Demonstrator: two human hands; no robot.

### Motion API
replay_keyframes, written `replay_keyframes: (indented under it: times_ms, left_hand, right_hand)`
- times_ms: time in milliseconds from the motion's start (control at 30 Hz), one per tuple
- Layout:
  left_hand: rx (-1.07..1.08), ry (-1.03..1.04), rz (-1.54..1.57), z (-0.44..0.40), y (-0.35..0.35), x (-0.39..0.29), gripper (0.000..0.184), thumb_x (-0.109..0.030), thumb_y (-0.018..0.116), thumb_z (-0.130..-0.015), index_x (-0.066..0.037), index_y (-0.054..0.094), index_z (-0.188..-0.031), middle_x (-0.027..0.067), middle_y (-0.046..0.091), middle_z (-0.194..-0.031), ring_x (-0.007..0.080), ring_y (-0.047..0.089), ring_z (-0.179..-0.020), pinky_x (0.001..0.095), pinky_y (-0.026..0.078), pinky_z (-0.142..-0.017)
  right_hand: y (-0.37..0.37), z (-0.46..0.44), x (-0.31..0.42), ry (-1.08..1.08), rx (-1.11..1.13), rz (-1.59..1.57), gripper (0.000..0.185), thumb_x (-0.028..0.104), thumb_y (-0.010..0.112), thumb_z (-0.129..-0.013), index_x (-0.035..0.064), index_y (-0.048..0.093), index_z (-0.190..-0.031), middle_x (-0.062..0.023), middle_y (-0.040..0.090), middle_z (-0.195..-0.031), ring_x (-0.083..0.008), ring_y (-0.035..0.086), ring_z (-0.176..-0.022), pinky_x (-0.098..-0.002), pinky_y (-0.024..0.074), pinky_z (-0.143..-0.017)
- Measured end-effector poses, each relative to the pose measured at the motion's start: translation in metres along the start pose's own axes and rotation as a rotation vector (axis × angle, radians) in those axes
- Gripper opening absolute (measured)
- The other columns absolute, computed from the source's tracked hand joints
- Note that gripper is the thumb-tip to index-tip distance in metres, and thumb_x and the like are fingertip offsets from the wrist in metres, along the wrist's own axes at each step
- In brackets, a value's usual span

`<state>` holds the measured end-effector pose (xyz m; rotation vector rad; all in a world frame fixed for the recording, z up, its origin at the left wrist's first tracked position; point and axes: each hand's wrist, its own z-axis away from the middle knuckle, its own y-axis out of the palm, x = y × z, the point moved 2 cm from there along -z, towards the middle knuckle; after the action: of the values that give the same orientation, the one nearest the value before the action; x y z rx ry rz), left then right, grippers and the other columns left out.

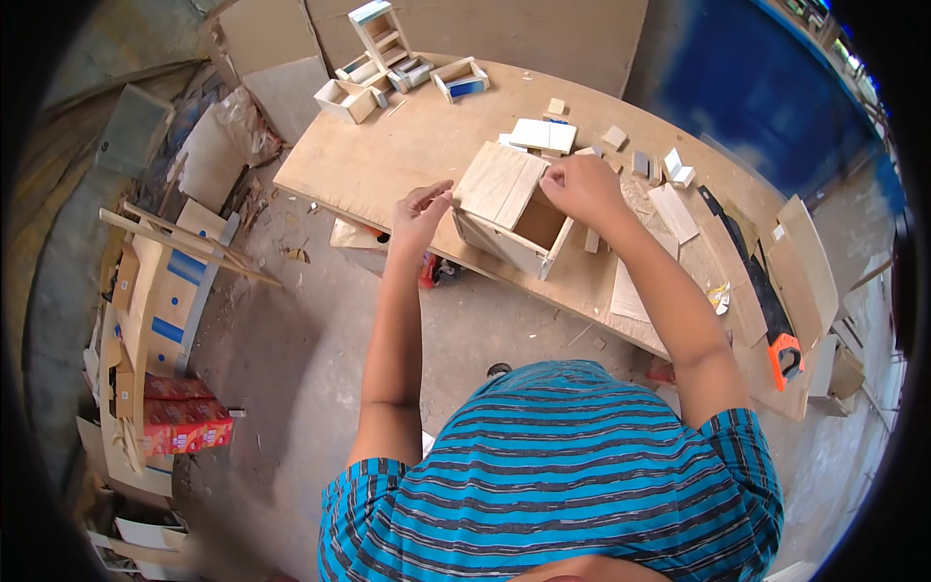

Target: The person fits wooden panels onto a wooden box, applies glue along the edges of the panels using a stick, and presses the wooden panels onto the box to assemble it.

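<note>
A wooden box [499,184] stands near the front edge of the workbench [339,160], its top partly covered by light boards, with a dark opening at its right side. My left hand [424,209] is just left of the box, fingers apart and nothing in them. My right hand [582,186] is at the far right rim of the opening, its fingers closed in a pinch. Whatever is between those fingertips, if anything, is too small to make out.
Small wooden frames [383,48] and open trays [347,101] stand at the back left. Wood offcuts [614,138] lie behind and right of the box. A handsaw with an orange handle [784,362] rests at the right. Red cartons [184,424] sit on the floor at left.
</note>
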<state>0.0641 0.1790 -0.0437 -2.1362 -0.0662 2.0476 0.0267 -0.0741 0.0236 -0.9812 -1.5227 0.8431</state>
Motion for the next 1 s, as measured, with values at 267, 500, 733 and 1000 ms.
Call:
replay_keyframes:
  times_ms: [267, 500, 733, 1000]
  left_hand:
    - [0.057, 0.079, 0.018, -0.002, 0.002, 0.005, 0.028, -0.013, 0.065, -0.084, 0.000, 0.069, -0.108, 0.0089, 0.065, -0.105, 0.0157, 0.061, -0.097, 0.0268, 0.045, -0.087]
    - [0.061, 0.059, 0.074, -0.002, 0.003, 0.009, 0.027, -0.011, 0.064, -0.084, 0.000, 0.069, -0.109, 0.0088, 0.065, -0.105, 0.0156, 0.059, -0.100, 0.0265, 0.044, -0.089]
    - [0.096, 0.033, 0.114, -0.001, 0.006, 0.010, 0.027, -0.010, 0.063, -0.086, 0.000, 0.068, -0.110, 0.0074, 0.063, -0.104, 0.0147, 0.058, -0.101, 0.0266, 0.042, -0.092]
    - [0.130, 0.048, 0.080, 0.005, 0.007, 0.004, 0.032, -0.018, 0.062, -0.089, -0.001, 0.065, -0.117, 0.0052, 0.063, -0.102, 0.0124, 0.057, -0.100, 0.0261, 0.040, -0.093]
  right_hand:
    - [0.018, 0.000, -0.004, 0.084, 0.201, -0.102, 0.023, 0.031, 0.063, -0.079, 0.0112, 0.074, -0.080, -0.0085, 0.069, -0.069, -0.0245, 0.065, -0.063, -0.0364, 0.0520, -0.060]
    - [0.019, 0.002, -0.010, 0.259, 0.359, -0.588, 0.027, 0.032, 0.064, -0.082, 0.0074, 0.073, -0.088, -0.0009, 0.071, -0.071, -0.0093, 0.057, -0.051, -0.0259, 0.0480, -0.053]
    - [0.020, 0.007, -0.010, 0.269, 0.356, -0.498, 0.025, 0.031, 0.064, -0.083, 0.0082, 0.073, -0.089, -0.0010, 0.071, -0.072, -0.0098, 0.057, -0.050, -0.0261, 0.0481, -0.053]
    - [0.022, 0.009, -0.013, 0.278, 0.305, -0.542, 0.025, 0.030, 0.064, -0.083, 0.0070, 0.072, -0.090, -0.0014, 0.071, -0.071, -0.0099, 0.056, -0.050, -0.0260, 0.0478, -0.053]
